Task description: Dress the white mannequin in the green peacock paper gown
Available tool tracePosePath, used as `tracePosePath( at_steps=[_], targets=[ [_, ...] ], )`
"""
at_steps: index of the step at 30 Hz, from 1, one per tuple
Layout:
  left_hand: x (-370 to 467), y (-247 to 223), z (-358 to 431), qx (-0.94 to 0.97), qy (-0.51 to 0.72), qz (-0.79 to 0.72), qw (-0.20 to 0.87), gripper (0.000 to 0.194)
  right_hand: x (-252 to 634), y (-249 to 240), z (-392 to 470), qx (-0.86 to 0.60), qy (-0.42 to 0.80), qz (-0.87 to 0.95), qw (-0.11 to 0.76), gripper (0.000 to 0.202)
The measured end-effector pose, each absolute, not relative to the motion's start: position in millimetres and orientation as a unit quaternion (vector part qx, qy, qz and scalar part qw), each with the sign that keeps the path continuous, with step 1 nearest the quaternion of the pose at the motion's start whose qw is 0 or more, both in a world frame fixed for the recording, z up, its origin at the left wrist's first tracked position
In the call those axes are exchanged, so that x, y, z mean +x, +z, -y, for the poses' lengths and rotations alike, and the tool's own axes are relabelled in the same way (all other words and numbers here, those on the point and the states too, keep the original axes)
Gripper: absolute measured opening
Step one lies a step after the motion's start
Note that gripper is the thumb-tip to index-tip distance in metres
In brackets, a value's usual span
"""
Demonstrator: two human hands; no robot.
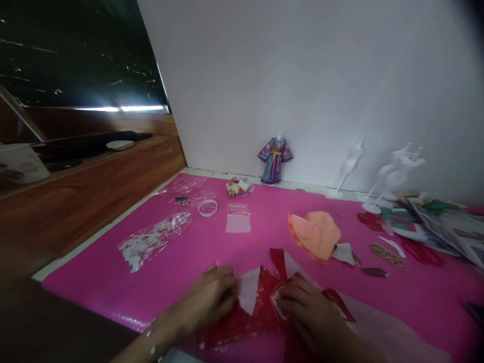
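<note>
Red patterned fabric (264,325) with pale parts lies at the front of the pink mat. My left hand (217,297) has its fingers curled at the left side of this fabric, and the fingertips are partly hidden. On the right, my right hand (308,307) bends its fingers over the red fabric beside a white patch with a red outline (278,301). A narrow red strip (278,262) sticks up from the back of the piece. Sheer pale cloth (381,322) spreads out to the right of my right hand.
Orange fabric (317,232) lies beyond my right hand. White tape roll (207,207), sticker sheet (238,222) and a clear bag of white pieces (155,239) lie left. A doll-sized purple robe (275,159) and white mannequins (350,166) stand by the wall. Papers (438,227) pile at right.
</note>
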State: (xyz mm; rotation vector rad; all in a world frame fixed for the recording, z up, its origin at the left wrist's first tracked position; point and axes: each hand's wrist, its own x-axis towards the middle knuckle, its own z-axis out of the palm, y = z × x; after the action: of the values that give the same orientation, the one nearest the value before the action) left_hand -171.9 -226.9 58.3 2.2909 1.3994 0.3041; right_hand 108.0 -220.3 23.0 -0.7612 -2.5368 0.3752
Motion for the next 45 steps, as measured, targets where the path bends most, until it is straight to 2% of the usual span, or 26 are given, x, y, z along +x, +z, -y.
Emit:
tracePosePath(
  at_steps=[4, 7, 10, 14, 17, 20, 24, 28, 33, 38, 42, 45],
  targets=[
    [-197, 49, 203, 0.737, 0.154, -0.615, 0.235, 0.016, 131, 16, 210, -0.359, 0.176, 0.873, 0.280, 0.026],
    [-209, 55, 193, 0.701, 0.156, -0.671, 0.182, 0.023, 140, 14, 198, -0.396, 0.195, 0.843, 0.308, 0.025],
    [-186, 67, 208, 0.699, 0.165, -0.685, 0.122, 0.033, 143, 14, 185, -0.408, 0.212, 0.826, 0.326, 0.028],
    [-115, 59, 244, 0.823, 0.141, -0.524, 0.167, 0.023, 143, 17, 170, -0.426, 0.242, 0.805, 0.334, 0.030],
    [-74, 35, 257, 0.908, 0.082, -0.380, 0.156, 0.044, 148, 17, 161, -0.456, 0.281, 0.771, 0.345, 0.027],
    [-63, 16, 256, 0.921, 0.050, -0.364, 0.128, 0.035, 160, 10, 150, -0.499, 0.304, 0.726, 0.363, 0.024],
    [-73, 8, 251, 0.929, 0.022, -0.351, 0.111, 0.037, 186, -1, 132, -0.551, 0.295, 0.672, 0.396, 0.030],
    [-87, -7, 251, 0.940, 0.064, -0.328, 0.076, 0.041, 208, -3, 122, -0.577, 0.277, 0.644, 0.419, 0.033],
    [-98, -21, 250, 0.949, 0.078, -0.305, 0.028, 0.042, 212, 8, 139, -0.584, 0.233, 0.676, 0.384, 0.021],
    [-92, -8, 250, 0.951, 0.046, -0.304, 0.015, 0.041, 195, 23, 167, -0.559, 0.200, 0.732, 0.334, 0.018],
    [-90, 20, 247, 0.934, 0.069, -0.339, 0.084, 0.031, 178, 34, 182, -0.497, 0.174, 0.820, 0.224, 0.018],
    [-98, 48, 229, 0.859, 0.107, -0.470, 0.172, 0.019, 160, 40, 186, -0.490, 0.144, 0.838, 0.192, 0.021]
  ],
)
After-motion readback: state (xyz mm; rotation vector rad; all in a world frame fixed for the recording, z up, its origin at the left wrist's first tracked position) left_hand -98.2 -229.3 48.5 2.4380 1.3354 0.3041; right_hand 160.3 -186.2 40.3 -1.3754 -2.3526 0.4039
